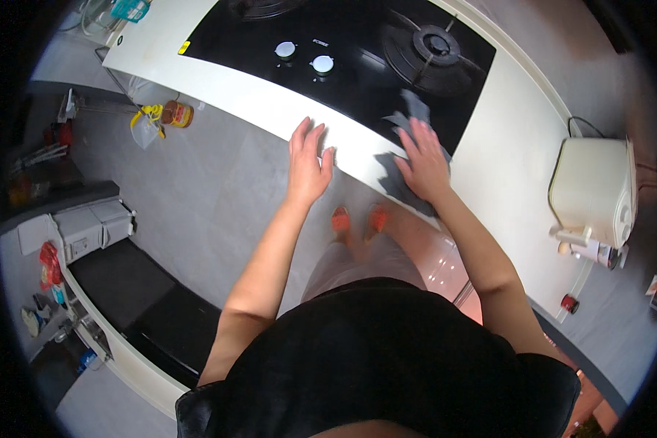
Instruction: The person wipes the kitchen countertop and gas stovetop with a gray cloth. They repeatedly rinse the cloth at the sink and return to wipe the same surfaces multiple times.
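My left hand (308, 164) is at the front edge of the white countertop (252, 98), fingers apart and holding nothing. Farther right, my right hand (428, 164) lies over a crumpled grey cloth (402, 183) and has hold of it. Part of that cloth reaches past my fingertips onto the black glass gas hob (350, 87); another part spreads toward the counter's front edge. Its middle is hidden under my palm. Two round silver knobs, one of them the nearer knob (322, 65), stand on the hob. A burner with a pan support (437, 46) is beyond my right hand.
A cream appliance (591, 186) stands on the counter at right, with a small red-lidded jar (569, 303) nearer me. At left are a jar with a brown lid (176, 114) and a yellow-handled clear container (145, 128). A white box (93, 230) sits on the counter behind.
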{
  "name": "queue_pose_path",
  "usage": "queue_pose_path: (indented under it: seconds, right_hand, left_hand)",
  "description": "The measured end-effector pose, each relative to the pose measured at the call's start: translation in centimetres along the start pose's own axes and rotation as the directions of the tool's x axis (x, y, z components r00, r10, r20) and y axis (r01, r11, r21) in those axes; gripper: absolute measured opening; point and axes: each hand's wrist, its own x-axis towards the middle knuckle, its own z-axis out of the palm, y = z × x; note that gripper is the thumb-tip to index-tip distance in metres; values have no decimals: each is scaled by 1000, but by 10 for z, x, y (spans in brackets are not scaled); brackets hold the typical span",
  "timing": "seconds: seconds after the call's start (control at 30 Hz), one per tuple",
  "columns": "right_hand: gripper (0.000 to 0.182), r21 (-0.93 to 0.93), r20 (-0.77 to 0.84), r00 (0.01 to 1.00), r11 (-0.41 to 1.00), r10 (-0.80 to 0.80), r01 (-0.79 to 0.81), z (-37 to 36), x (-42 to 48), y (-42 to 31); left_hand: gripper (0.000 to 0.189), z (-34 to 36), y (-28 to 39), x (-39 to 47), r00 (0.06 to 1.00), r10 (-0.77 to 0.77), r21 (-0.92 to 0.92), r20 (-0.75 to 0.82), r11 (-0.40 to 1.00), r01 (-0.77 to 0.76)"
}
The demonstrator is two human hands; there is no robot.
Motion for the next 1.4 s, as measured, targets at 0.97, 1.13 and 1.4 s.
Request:
queue_pose_path:
  seconds: [0.97,1.13,1.4]
  right_hand:
    - [53,-147,-139,986,983,90,-110,88,344,41]
    - [48,72,-83,981,980,-178,184,43,182,5]
    - [51,23,186,978,996,-92,90,-24,19,41]
  left_hand:
    - [45,44,-13,64,982,-87,400,-168,905,149]
    - [42,45,-16,59,981,-67,411,-182,901,138]
    - [37,44,-10,56,979,-89,429,-183,889,161]
